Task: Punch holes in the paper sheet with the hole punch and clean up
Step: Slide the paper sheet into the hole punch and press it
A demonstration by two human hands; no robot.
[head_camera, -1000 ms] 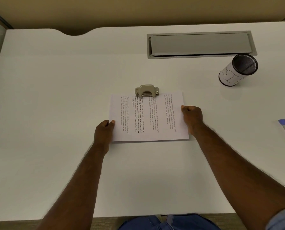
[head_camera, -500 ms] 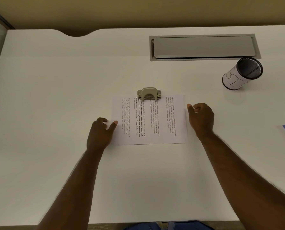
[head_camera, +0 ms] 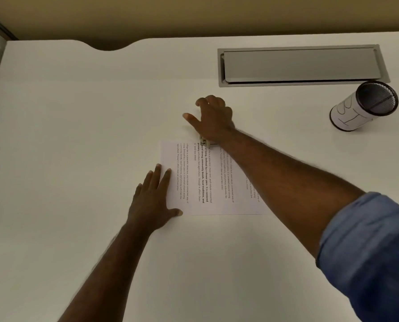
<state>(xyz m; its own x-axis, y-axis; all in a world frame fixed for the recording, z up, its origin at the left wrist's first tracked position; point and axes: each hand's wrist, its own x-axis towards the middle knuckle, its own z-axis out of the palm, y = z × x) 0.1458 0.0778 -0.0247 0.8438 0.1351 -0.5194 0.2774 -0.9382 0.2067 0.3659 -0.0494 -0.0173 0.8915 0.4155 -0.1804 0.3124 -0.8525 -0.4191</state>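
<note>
A: Head view, where's the paper point(head_camera: 207, 180) lying?
B: Flat on the desk point(head_camera: 77, 112), center. Punch point(head_camera: 204, 142) sitting at its 12 o'clock edge, mostly hidden.
A: Hands?
B: Left hand point(head_camera: 154, 201) pressing flat, fingers straight, at the paper's 8 o'clock corner. Right hand point(head_camera: 213, 119) spreading wide over the punch, gripping nothing visible.
A: Extras?
B: Cup point(head_camera: 365, 105) at 2 o'clock.
</note>
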